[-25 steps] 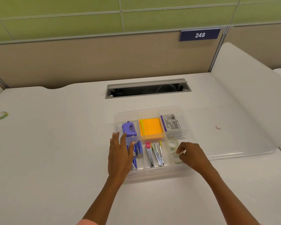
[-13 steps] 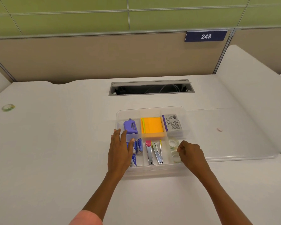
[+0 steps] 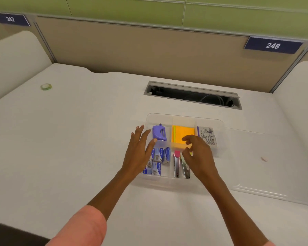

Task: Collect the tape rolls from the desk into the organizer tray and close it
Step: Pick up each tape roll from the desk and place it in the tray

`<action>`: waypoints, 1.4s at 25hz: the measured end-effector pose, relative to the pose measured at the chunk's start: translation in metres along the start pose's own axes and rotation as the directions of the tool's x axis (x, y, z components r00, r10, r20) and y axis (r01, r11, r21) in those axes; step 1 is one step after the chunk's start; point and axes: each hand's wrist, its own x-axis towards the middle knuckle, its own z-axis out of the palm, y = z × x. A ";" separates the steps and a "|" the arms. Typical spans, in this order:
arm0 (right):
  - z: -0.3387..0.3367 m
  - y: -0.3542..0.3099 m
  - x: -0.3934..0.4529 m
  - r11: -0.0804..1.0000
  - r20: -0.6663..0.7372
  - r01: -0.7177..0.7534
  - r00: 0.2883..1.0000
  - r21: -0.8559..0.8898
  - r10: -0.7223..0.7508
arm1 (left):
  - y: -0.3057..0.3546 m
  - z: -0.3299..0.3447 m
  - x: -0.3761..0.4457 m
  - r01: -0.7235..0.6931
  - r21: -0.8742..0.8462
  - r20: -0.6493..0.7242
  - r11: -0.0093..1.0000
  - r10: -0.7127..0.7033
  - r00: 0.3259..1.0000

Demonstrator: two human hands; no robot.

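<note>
Still out: greenish tape roll [image 3: 46,86], far-left desk [image 3: 78,139].

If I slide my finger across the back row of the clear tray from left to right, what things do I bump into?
Purple hole punch → orange sticky notes → white box with a purple stripe.

head-worn view, angled down, desk [image 3: 78,139] close

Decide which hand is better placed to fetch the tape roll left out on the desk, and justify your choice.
Left. The tape roll lies far off to the left on the desk. The left hand is open at the organizer tray's left edge, nearer that side. The right hand hovers over the tray's middle, farther away.
</note>
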 end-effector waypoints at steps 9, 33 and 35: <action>0.113 -0.120 0.053 0.964 0.168 0.257 0.950 0.064 -0.264 | -0.115 -0.101 0.015 0.165 -0.002 -0.137 0.986 -0.164 0.977; 0.430 -0.329 0.281 0.927 0.348 0.371 0.862 0.062 -0.368 | -0.387 -0.255 0.108 0.367 0.296 -0.357 0.882 -0.255 0.899; 0.453 -0.341 0.301 0.939 0.347 0.337 0.875 0.068 -0.339 | -0.388 -0.253 0.108 0.374 0.278 -0.370 0.885 -0.261 0.892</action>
